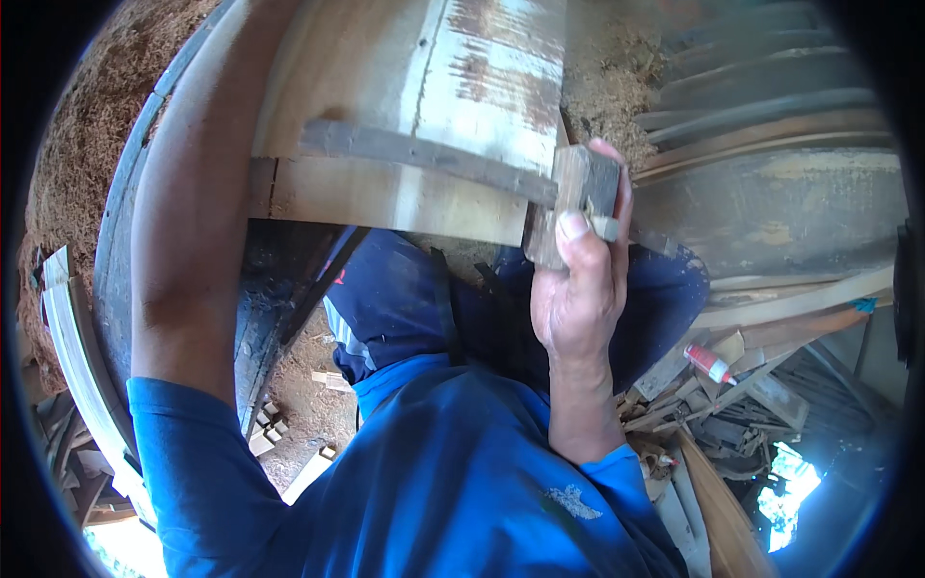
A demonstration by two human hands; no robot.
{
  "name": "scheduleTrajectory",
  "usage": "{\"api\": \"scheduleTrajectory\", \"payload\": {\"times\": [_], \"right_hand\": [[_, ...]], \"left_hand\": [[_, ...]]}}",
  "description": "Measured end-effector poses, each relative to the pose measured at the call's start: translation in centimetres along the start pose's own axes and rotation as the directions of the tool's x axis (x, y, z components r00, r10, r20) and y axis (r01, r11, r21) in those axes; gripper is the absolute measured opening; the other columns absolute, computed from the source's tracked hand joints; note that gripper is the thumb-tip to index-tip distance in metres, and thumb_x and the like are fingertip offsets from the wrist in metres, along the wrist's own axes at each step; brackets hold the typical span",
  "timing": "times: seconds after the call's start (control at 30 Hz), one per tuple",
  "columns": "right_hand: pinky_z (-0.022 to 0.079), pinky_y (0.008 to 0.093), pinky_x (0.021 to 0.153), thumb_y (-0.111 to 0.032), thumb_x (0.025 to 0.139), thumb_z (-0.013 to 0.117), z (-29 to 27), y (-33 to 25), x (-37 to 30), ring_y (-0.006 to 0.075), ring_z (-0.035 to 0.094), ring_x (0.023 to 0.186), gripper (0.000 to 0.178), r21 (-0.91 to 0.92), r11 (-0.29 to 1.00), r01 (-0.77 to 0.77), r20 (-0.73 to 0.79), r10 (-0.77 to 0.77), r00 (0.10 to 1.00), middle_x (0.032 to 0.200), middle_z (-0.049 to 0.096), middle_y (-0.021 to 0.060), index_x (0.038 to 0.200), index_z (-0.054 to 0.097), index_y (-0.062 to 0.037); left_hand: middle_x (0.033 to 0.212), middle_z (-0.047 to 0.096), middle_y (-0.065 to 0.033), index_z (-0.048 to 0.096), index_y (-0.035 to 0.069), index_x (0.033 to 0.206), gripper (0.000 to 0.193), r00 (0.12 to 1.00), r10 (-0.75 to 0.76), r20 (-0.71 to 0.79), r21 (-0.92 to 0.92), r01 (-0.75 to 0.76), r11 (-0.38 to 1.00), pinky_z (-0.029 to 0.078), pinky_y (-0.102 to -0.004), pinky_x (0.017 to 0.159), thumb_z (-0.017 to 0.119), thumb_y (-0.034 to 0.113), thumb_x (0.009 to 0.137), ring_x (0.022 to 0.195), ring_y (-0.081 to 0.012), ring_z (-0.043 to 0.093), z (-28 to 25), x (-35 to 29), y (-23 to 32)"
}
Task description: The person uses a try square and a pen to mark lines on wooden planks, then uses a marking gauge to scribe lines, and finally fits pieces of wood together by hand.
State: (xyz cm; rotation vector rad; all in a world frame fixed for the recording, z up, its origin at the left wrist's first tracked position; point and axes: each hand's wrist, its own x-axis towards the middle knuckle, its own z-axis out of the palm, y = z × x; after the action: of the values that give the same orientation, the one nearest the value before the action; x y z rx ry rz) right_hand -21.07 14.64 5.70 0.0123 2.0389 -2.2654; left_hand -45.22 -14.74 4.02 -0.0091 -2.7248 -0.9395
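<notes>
Wooden block (pixel 586 176) in right hand (pixel 583 294), left cropped

The bare left forearm (pixel 198 183) runs past the top edge, so the left hand lies out of view and what it touches cannot be told. The fingers of the right hand (pixel 583 294) are mostly hidden behind a weathered grey-brown wooden block (pixel 586 178). A broad pale wooden panel with brown streaks (pixel 356 67) is cut off by the top edge and covers part of the navy trousers (pixel 395 299). Long grey boards (pixel 761 91) at upper right are blurred; print on the small red-and-white bottle (pixel 709 364) is too small to read.
</notes>
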Motion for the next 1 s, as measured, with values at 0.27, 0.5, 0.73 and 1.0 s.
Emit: {"api": "scheduleTrajectory", "payload": {"times": [0.27, 0.5, 0.73, 1.0], "right_hand": [[0.042, 0.0233, 0.069, -0.021, 0.089, 0.055, 0.0, 0.4, 1.3, 0.0092, 0.045, 0.079, 0.060, 0.012, 1.000, 0.024, -0.023, -0.024, 0.999, 0.112, 0.047, 0.0053, 0.143, 0.036, -0.0044], [0.044, 0.0300, 0.089, -0.027, 0.085, 0.058, -0.6, 1.6, 0.1, 0.0149, 0.050, 0.104, 0.072, -0.007, 0.996, 0.085, 0.034, -0.085, 0.996, 0.122, 0.047, 0.0110, 0.146, 0.030, -0.0027], [0.045, 0.0457, 0.088, -0.039, 0.087, 0.063, -3.0, 3.2, 14.1, 0.0199, 0.051, 0.093, 0.041, 0.364, 0.931, 0.022, -0.211, 0.060, 0.976, 0.097, 0.050, 0.0068, 0.116, 0.049, -0.0141], [0.040, 0.0383, 0.100, -0.025, 0.087, 0.069, -0.8, -0.5, 16.7, 0.0223, 0.049, 0.112, 0.050, 0.359, 0.929, 0.086, -0.251, 0.008, 0.968, 0.116, 0.050, 0.0083, 0.128, 0.047, -0.0058]], "left_hand": [[0.119, 0.067, -0.0202, 0.066, 0.005, 0.123, 0.046, 0.999, 0.053, -0.005, 0.040, -0.053, 0.998, 0.050, -0.0362, 0.093, 0.064, 0.036, 0.089, 0.106, -0.0283, 0.067, 0.4, 0.1, -0.5], [0.127, 0.063, -0.0184, 0.065, 0.005, 0.123, 0.043, 0.990, 0.142, -0.012, 0.095, -0.140, 0.986, 0.047, -0.0365, 0.098, 0.059, 0.036, 0.093, 0.113, -0.0279, 0.063, 1.2, 0.2, -3.7], [0.115, 0.064, -0.0208, 0.060, 0.002, 0.125, 0.042, 0.975, 0.218, -0.052, 0.106, -0.211, 0.972, 0.049, -0.0439, 0.092, 0.058, 0.027, 0.091, 0.108, -0.0370, 0.061, 0.5, -0.6, 3.9], [0.144, 0.046, -0.0229, 0.055, 0.007, 0.134, 0.051, 0.958, 0.086, -0.273, 0.366, 0.021, 0.930, 0.021, -0.0545, 0.117, 0.048, 0.044, 0.100, 0.141, -0.0417, 0.032, 2.6, -4.3, 2.2]]}}
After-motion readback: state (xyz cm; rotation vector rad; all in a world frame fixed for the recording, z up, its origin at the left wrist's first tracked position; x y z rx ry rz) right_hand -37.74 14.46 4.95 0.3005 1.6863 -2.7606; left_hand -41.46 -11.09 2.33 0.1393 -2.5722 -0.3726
